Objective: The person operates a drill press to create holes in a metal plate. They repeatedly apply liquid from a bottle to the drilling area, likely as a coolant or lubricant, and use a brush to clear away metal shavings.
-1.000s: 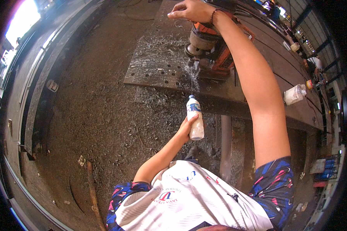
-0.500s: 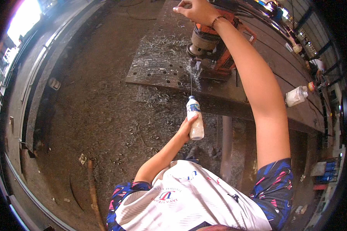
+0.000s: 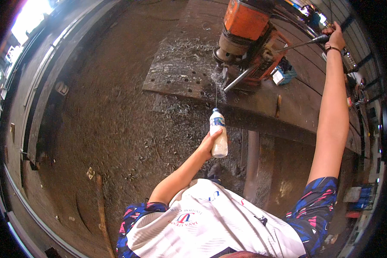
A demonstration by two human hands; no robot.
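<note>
My left hand (image 3: 212, 142) is wrapped round a plastic squeeze bottle (image 3: 219, 148) of milky liquid, its blue cap pointing away from me. A thin stream runs between the cap and the cutter of an orange magnetic drill (image 3: 245, 20). Under the cutter lies a steel plate (image 3: 167, 81) with several holes, strewn with metal shavings. Far to the right, my right arm is stretched out. My right hand (image 3: 336, 38) closes on the black grip of the drill's feed lever (image 3: 303, 43); its fingers are partly hidden.
A small teal box (image 3: 288, 77) stands right of the drill on the steel workbench (image 3: 266, 103). Shavings litter the dark floor (image 3: 116, 129). A long rusty bar (image 3: 102, 206) lies at lower left, and a white tub (image 3: 62, 88) sits farther left.
My right hand has swung from above the drill to the far right, onto the lever's grip. The drill top and teal box are now uncovered. My left hand keeps the bottle nearly still.
</note>
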